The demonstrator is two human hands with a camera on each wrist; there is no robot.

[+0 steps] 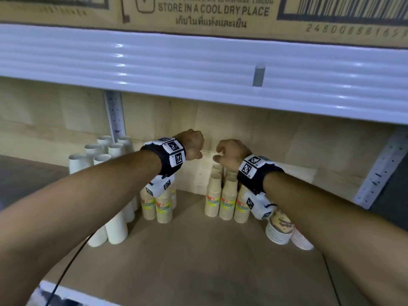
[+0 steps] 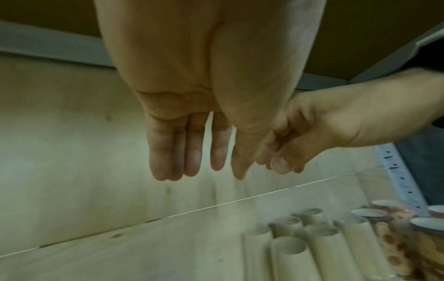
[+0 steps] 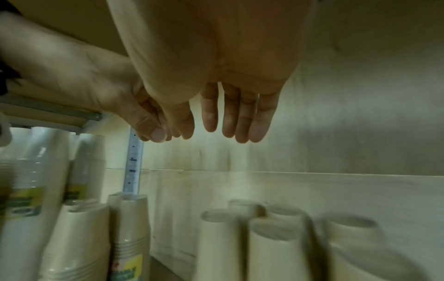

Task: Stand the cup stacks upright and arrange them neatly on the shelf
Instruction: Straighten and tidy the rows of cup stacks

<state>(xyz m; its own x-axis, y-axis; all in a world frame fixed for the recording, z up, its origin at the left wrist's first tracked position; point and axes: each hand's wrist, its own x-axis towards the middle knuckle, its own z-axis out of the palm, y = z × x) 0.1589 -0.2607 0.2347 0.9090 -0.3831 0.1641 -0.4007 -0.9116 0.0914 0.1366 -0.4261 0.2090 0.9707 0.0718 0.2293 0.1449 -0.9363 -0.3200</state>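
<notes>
All the cup stacks stand upright on the wooden shelf (image 1: 198, 250). Tall white stacks (image 1: 114, 228) are at the left. Brown stacks with green and yellow labels (image 1: 163, 208) stand left of centre, and a second brown group (image 1: 227, 202) stands right of centre. My left hand (image 1: 194, 146) and right hand (image 1: 225, 151) hover side by side above the brown stacks, near the back wall. In the wrist views the left hand (image 2: 216, 167) and right hand (image 3: 211, 125) hang with relaxed fingers and hold nothing.
Short stacks of patterned cups (image 1: 280, 230) sit at the right, partly behind my right forearm. A white metal shelf edge (image 1: 198, 69) carrying a cardboard box (image 1: 209, 12) hangs low overhead. Perforated uprights (image 1: 379, 168) flank the bay. A bare strip of shelf separates the brown groups.
</notes>
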